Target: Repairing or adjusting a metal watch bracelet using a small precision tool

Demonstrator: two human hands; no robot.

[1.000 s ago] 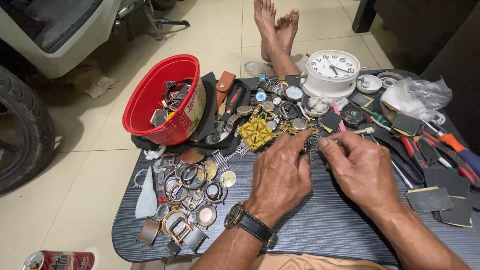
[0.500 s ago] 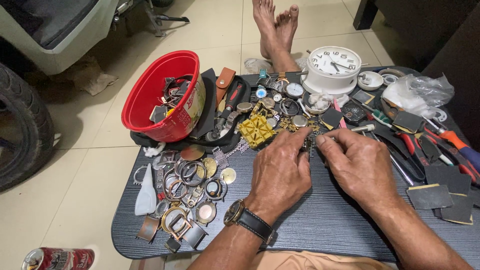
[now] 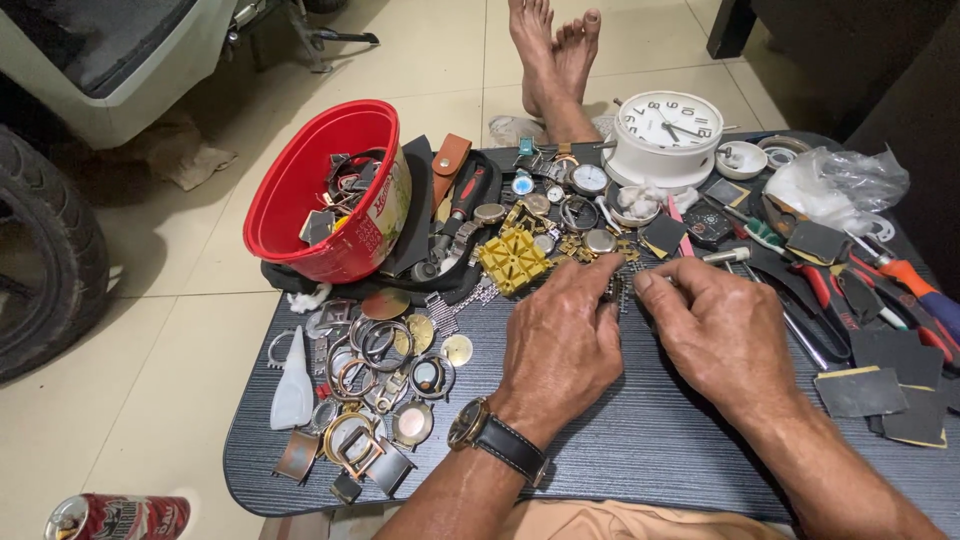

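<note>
1. Pinched between the fingertips of both our hands is a small dark metal part [image 3: 619,290], held just above the table [image 3: 640,450]; it is too small and too covered for us to say what kind of part it is.
2. Our left hand [image 3: 560,340] lies palm down, fingers curled, thumb and forefinger closed on the left end of the part. A wristwatch [image 3: 470,425] on a black strap sits on that wrist.
3. Our right hand [image 3: 720,330] mirrors it, its fingertips closed on the right end, so the two hands meet at the part.
4. Just beyond the grip lies a yellow plastic holder [image 3: 513,257], and around it a scatter of watch cases [image 3: 590,180].
5. Farther out beyond the grip stands a white clock [image 3: 667,130], with two bare feet [image 3: 555,50] on the floor past it.
6. Left of the grip lies a heap of watch rings and bezels [image 3: 370,370], and near its outer edge a white plastic piece [image 3: 293,385].
7. Beyond that heap, up and left of the grip, a red bucket [image 3: 300,190] lies tilted on a black cloth with straps and parts inside.
8. Right of the grip lie red-handled pliers [image 3: 830,295], an orange-handled screwdriver [image 3: 905,275], dark sandpaper squares [image 3: 860,392] and a clear bag [image 3: 835,185].
9. Near our left elbow, down on the floor, lies a red can [image 3: 115,517].
</note>
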